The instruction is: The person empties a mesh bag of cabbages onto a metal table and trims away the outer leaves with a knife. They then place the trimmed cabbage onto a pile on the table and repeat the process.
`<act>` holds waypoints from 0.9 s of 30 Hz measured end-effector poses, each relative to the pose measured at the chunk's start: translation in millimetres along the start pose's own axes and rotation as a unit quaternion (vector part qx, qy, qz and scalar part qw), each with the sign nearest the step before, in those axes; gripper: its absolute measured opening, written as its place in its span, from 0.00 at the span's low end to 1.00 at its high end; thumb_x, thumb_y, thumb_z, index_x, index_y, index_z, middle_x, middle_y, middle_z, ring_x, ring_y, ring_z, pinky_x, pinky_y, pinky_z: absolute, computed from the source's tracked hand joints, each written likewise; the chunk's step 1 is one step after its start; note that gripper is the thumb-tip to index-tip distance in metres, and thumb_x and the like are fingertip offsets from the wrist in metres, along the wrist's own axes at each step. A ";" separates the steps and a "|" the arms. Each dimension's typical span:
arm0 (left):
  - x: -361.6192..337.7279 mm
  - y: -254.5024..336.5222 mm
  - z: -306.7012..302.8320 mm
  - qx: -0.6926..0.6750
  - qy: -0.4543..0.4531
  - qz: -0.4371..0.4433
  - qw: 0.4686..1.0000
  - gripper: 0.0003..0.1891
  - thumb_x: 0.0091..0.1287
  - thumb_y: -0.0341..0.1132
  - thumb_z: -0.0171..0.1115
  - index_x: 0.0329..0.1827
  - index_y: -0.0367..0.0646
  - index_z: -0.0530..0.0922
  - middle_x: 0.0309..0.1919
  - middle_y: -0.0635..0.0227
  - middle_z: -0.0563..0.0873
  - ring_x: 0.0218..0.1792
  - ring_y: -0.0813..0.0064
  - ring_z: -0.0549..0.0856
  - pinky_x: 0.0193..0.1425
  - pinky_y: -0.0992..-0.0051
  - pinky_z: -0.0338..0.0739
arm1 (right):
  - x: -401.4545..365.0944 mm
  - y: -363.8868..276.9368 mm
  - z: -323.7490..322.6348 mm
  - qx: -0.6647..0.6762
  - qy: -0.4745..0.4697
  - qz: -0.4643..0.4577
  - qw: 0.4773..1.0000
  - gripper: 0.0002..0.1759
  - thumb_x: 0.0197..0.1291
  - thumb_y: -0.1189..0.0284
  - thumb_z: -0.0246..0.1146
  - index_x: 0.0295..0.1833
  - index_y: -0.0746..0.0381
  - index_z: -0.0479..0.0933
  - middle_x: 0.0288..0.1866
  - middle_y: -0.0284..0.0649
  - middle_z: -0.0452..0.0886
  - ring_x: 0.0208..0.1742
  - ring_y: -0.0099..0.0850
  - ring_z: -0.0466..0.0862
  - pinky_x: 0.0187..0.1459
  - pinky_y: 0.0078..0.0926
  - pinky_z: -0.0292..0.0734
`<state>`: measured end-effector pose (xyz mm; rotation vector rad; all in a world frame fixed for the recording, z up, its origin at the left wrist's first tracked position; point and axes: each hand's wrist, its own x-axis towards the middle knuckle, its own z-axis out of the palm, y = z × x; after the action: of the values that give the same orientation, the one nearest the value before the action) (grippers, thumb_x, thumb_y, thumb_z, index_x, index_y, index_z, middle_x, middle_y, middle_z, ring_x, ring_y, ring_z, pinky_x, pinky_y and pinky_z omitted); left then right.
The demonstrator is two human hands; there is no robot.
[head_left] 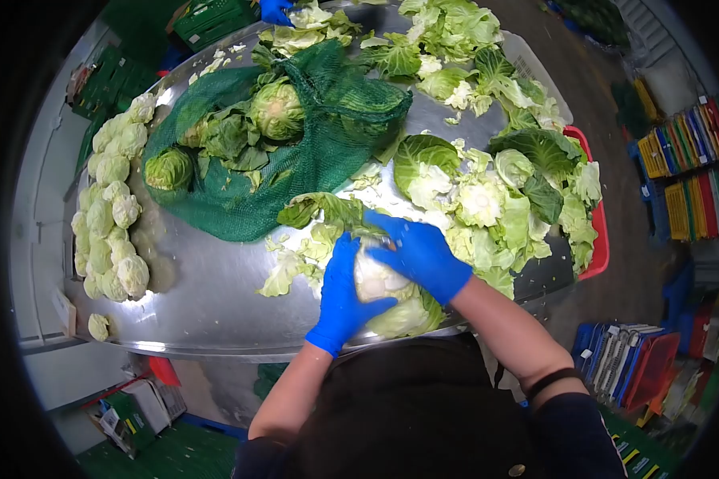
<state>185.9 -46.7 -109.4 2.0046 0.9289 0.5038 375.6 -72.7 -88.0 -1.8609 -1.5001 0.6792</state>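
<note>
A pale green cabbage rests near the table's front edge, its whitish side facing up. My left hand, in a blue glove, is wrapped round its left side with the thumb along the front. Over the top of the head, my gloved right hand is bent with its fingers closed. A small glint shows by those fingers, but blur and the hand hide what it is. Just beyond both hands lies a loose green outer leaf, with torn leaf pieces to the left.
A green net sack holding cabbages lies across the metal table. Trimmed cabbages are stacked along the left edge. Heaped leaves cover the right side, by a red crate. Another person's blue-gloved hand appears at the far edge.
</note>
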 end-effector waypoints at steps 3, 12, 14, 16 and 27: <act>-15.6 8.9 2.8 0.064 0.000 0.044 0.997 0.55 0.39 0.44 0.82 0.71 0.38 0.59 0.72 0.44 0.58 0.73 0.44 0.58 0.75 0.54 0.55 | 34.1 36.6 12.3 -0.114 0.025 0.025 0.993 0.19 0.56 0.54 0.66 0.43 0.57 0.82 0.28 0.47 0.81 0.33 0.49 0.82 0.35 0.42 0.76; -16.1 24.5 5.6 0.119 0.091 -0.042 0.988 0.50 0.42 0.48 0.80 0.65 0.34 0.63 0.58 0.48 0.68 0.60 0.49 0.69 0.64 0.56 0.67 | 2.6 16.9 -2.9 0.103 -0.194 0.084 0.972 0.48 0.49 0.47 0.72 0.72 0.56 0.64 0.62 0.49 0.77 0.58 0.38 0.79 0.59 0.32 0.72; -4.7 24.0 7.1 0.097 0.092 -0.094 0.987 0.47 0.43 0.49 0.80 0.62 0.34 0.64 0.55 0.50 0.69 0.56 0.51 0.71 0.61 0.56 0.68 | 14.6 5.2 -12.7 0.067 -0.220 0.092 0.969 0.46 0.48 0.44 0.70 0.69 0.55 0.68 0.59 0.48 0.79 0.57 0.40 0.80 0.58 0.33 0.72; -1.9 17.4 11.9 0.120 0.094 -0.071 0.986 0.47 0.43 0.49 0.80 0.63 0.34 0.65 0.56 0.50 0.69 0.57 0.50 0.71 0.62 0.56 0.68 | 17.7 0.0 -1.8 -0.004 -0.114 0.025 0.993 0.34 0.47 0.42 0.68 0.54 0.55 0.81 0.46 0.47 0.84 0.47 0.45 0.83 0.50 0.37 0.77; -27.5 5.7 -3.4 0.119 0.058 -0.023 0.991 0.50 0.46 0.50 0.79 0.70 0.39 0.63 0.62 0.46 0.70 0.64 0.47 0.68 0.68 0.55 0.63 | 48.6 57.9 -1.2 -0.068 -0.138 0.010 0.988 0.20 0.49 0.54 0.65 0.37 0.60 0.83 0.34 0.48 0.84 0.39 0.45 0.84 0.43 0.37 0.79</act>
<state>168.5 -68.0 -103.0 2.1786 1.1509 0.5078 424.0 -33.4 -130.7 -1.9471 -1.7417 0.8929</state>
